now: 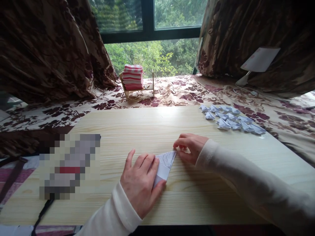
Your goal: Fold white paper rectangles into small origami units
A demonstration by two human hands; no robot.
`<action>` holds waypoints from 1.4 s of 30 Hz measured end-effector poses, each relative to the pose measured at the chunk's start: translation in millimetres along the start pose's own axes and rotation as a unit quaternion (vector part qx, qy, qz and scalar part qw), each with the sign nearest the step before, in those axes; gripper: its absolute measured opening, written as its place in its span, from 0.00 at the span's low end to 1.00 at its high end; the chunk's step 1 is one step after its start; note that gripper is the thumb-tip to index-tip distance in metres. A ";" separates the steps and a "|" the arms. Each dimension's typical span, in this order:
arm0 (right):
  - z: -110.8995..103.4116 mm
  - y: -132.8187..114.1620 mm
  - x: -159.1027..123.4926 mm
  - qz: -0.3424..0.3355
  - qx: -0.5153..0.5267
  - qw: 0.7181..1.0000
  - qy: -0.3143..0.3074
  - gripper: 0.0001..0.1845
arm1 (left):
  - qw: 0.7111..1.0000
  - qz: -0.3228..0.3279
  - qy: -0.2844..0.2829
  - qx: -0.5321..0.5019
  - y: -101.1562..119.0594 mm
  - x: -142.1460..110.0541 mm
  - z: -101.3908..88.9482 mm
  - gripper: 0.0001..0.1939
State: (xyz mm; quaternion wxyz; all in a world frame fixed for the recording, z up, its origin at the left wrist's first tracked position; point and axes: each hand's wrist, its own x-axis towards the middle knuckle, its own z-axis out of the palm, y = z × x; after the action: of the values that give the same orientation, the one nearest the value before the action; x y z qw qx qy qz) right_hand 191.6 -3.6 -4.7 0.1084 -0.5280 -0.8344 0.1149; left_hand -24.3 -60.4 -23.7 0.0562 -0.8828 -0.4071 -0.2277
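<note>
On the wooden tabletop lies a folded white sheet of paper (163, 171), shaped to a point at its upper right, with faint writing on the upper flap. My left hand (141, 182) holds it down, fingers across its left part and thumb along its lower edge. My right hand (191, 147) is at the pointed corner, its fingers curled and thumb and forefinger closed in at the tip. Several small folded paper pieces (231, 118) sit grouped at the table's far right corner.
A pixelated object (73, 164) with a dark strap lies on the table's left side. Beyond the wooden table (137, 121), a small rack holds stacked pink-and-white cloths (133, 78). A white lamp (261, 59) with a cord stands at the back right, between patterned curtains (228, 36).
</note>
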 end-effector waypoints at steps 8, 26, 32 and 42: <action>-24.8 -27.4 17.2 -0.073 -0.188 0.971 -0.130 0.08 | 1.000 -0.001 -0.009 -0.002 -0.5 1.3 -0.1 0.20; 6.5 -1.9 -14.2 -0.162 -0.190 0.962 0.114 0.15 | 1.000 -0.015 -0.009 -0.020 1.3 0.9 -0.8 0.21; 11.7 -0.1 -25.5 -0.101 -0.173 0.974 0.104 0.13 | 1.000 -0.010 -0.016 -0.017 0.9 2.4 -2.5 0.20; 0.6 -19.8 9.4 -0.019 -0.014 0.998 -0.061 0.04 | 0.996 -0.031 -0.033 -0.076 -3.0 3.2 -10.1 0.20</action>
State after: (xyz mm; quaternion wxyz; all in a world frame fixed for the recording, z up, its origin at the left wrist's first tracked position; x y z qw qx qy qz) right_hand 170.6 -3.4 1.3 0.0522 -0.5060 -0.8506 0.1330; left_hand -28.3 -59.0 -13.5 -0.0319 -0.8782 -0.4177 -0.2308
